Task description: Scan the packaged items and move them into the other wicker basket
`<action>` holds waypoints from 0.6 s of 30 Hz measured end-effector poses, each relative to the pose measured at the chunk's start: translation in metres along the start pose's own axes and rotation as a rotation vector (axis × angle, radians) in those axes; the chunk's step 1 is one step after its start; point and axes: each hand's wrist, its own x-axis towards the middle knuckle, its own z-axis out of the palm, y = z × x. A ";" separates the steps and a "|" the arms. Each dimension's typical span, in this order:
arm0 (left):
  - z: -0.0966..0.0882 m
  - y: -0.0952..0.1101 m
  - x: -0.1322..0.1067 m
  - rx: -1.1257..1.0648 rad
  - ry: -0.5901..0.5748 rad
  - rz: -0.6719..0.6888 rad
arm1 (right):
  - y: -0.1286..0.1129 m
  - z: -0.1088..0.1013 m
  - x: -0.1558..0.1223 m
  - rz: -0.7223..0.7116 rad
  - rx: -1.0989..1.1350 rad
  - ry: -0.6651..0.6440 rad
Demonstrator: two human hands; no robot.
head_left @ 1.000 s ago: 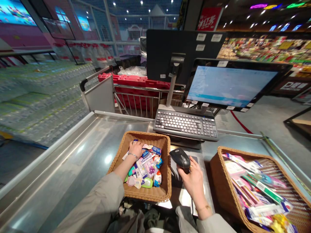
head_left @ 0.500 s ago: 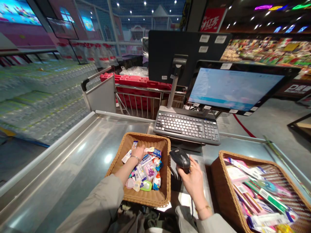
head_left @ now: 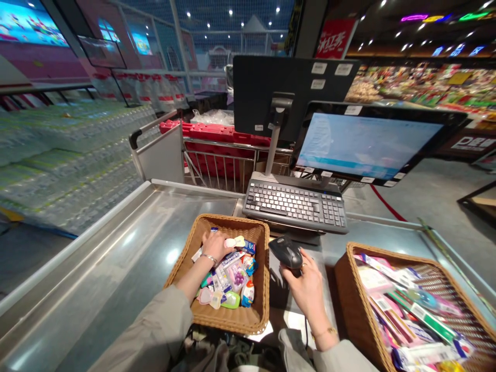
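At wicker basket (head_left: 217,219), left hand (head_left: 217,246) open on packets (head_left: 232,274); right hand (head_left: 310,289) gripping black scanner (head_left: 285,252)

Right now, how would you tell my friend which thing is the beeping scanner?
Find the dark keyboard on the steel checkout counter. Just below it, between one wicker basket and another wicker basket, both full of packets, a right hand lifts a black handheld barcode scanner. It is the one dark, rounded thing held up in the fingers, not lying among the bright packets.

Bare left hand (head_left: 215,247) palm down, fingers bent, wrist angled forward; bare right hand (head_left: 310,292) curled closed, palm inward; forearms reach forward from beige fabric sleeves (head_left: 155,325).
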 end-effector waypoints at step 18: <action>-0.065 0.063 -0.036 -0.074 0.510 0.296 | -0.017 -0.031 -0.010 -0.094 0.049 0.153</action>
